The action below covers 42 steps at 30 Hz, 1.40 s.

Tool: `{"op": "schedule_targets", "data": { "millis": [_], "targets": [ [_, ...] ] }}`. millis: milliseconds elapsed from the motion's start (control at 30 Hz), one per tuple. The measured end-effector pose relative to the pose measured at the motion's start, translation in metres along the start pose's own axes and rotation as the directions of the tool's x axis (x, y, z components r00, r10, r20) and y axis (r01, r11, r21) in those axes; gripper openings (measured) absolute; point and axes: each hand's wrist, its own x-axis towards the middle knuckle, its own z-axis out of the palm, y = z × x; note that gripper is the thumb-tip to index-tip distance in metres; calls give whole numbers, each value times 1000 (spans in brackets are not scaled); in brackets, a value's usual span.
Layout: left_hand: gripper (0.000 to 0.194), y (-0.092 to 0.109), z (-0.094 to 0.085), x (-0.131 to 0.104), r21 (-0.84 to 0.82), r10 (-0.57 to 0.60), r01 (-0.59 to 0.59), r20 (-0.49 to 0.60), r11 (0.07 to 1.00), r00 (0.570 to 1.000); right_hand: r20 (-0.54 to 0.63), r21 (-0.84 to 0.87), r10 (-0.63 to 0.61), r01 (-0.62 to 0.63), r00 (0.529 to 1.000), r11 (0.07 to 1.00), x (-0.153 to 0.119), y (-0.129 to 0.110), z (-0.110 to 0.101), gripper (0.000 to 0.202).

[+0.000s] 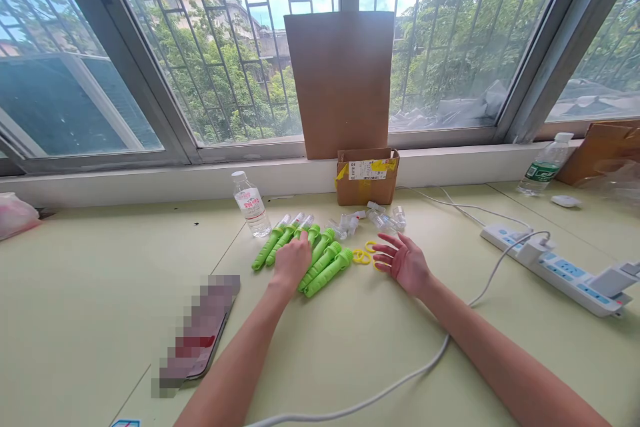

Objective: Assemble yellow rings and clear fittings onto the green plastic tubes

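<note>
My left hand (294, 259) is closed over the middle of a row of green plastic tubes, its fingers round one green tube (303, 230) with a clear top. Much of that tube is hidden under the hand. To its left lie more green tubes (269, 248) with clear tops. On the right are several tubes with ribbed green ends (329, 272). My right hand (404, 265) is open, palm turned inward and fingers spread, beside some yellow rings (361, 256). Clear plastic pieces (385, 219) lie loosely behind the rings.
A water bottle (251, 205) and a small cardboard box (367, 178) stand toward the window. A phone (220, 333) lies left of my left forearm. The white cable (400, 379) passes under my right forearm toward a power strip (565, 273). Another bottle (545, 165) stands at back right.
</note>
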Motion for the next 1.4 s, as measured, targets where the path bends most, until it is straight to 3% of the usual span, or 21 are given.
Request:
{"op": "schedule_targets", "data": {
  "millis": [100, 300, 433, 700, 867, 1000, 1133, 1200, 1400],
  "targets": [
    [32, 1, 1, 0, 11, -6, 6, -25, 1000, 1000, -2, -7, 0, 0, 1000, 1000, 0, 0, 0, 37],
    [40, -2, 4, -1, -59, 19, -16, 43, 998, 999, -4, -34, -6, 5, 1000, 999, 0, 0, 2, 36],
    [35, -3, 6, 0, -67, 13, -9, 52, 998, 999, 10, -87, -26, 27, 1000, 996, -1, 3, 5, 35],
    [40, 8, -5, -3, -46, -4, -2, -133, 999, 991, 65, -187, -42, 53, 997, 981, -4, 8, 9, 33],
    [45, 22, -11, -13, -99, 92, -112, -192, 989, 977, 37, -260, -101, 107, 994, 960, 0, 10, 12, 33],
    [46, 37, -8, -23, -91, 167, -189, -209, 978, 964, 10, -408, -219, 204, 976, 890, 7, 11, 17, 32],
    [43, 48, -5, -32, -132, 120, -154, -232, 979, 965, -21, -527, -319, 261, 947, 809, 20, 8, 17, 31],
    [40, 50, -4, -34, -152, 98, -138, -246, 979, 964, -18, -676, -405, 287, 914, 678, 30, 6, 16, 30],
    [34, 47, 1, -32, -154, 93, -141, -281, 978, 955, 42, -855, -508, 294, 861, 428, 60, 4, 25, 21]
  ]
}}
